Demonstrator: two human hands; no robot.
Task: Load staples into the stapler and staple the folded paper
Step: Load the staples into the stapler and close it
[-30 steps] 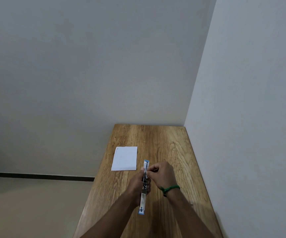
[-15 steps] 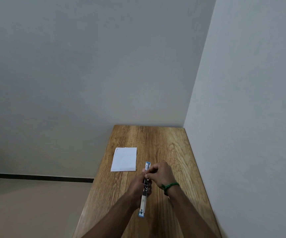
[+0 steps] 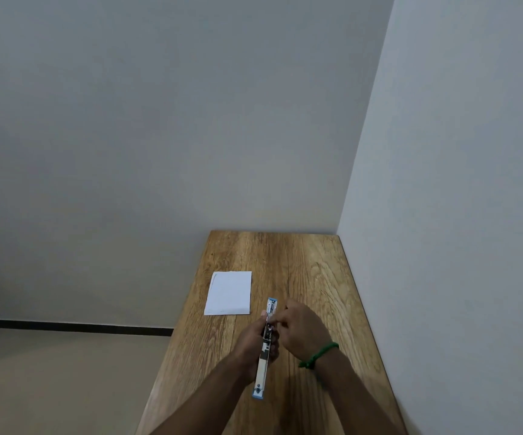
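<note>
Stapler [image 3: 264, 356]: long, opened flat, blue caps at near and far ends, metal channel facing up. It is being held just above the table [image 3: 304, 265], lengthwise, pointing away from the person, near the middle of the board's near half.

Left hand [image 3: 252, 343]: wrapping the stapler's middle from the left, fingers closed around the body. Judged purpose: it is steadying the channel so the other hand can work over it.

Right hand [image 3: 301, 329]: fingertips are pinching together right over the channel, just near of the far blue cap. Whether a staple strip is sitting between them is too small to tell; the pinch itself is closed at the stapler. Judged purpose: it is seating staples into the channel, or working the pusher. A green band [image 3: 318, 356] is circling this wrist.

Paper [image 3: 229, 293]: white, folded, lying flat on the table's left side, far of the hands and apart from them, its near right corner close to the stapler's far tip. It is lying untouched, likely parked within easy reach for stapling.

Stage, as a judgement: loading is going on; the stapler is not yet closed, and stapling is not yet begun.

Walls [image 3: 191, 120]: plain, meeting at the table's far right corner.
</note>
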